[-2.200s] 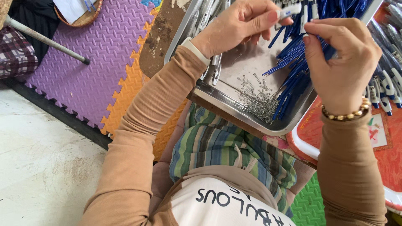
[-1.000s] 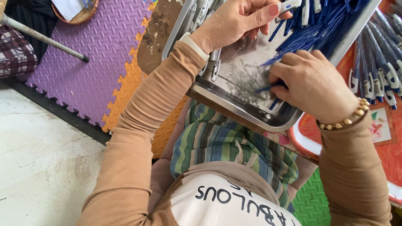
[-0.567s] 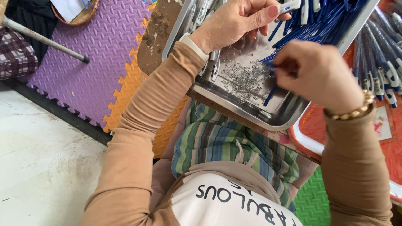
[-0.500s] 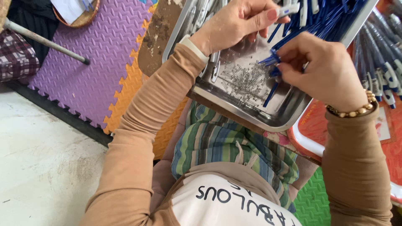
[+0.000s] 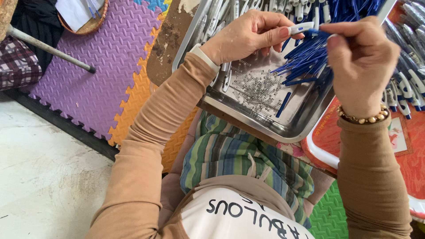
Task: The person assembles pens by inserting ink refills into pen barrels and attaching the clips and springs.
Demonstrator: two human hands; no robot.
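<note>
The left hand (image 5: 248,37) pinched a white pen barrel (image 5: 301,29); the right hand (image 5: 361,59) pushed a blue refill (image 5: 319,32) in. Many blue refills (image 5: 310,62) waited.

1. Purple foam mat (image 5: 95,66) – interlocking tiles, left of the lap.
2. Orange foam mat (image 5: 137,104) joined to its right edge.
3. Metal rod (image 5: 48,49) lying slantwise across the purple mat.
4. Woven basket (image 5: 82,15) top left – white paper inside.
5. Checked cloth (image 5: 15,64) at far left.
6. Green foam mat (image 5: 330,217) bottom right.
7. Pale concrete floor (image 5: 40,177) lower left.
</note>
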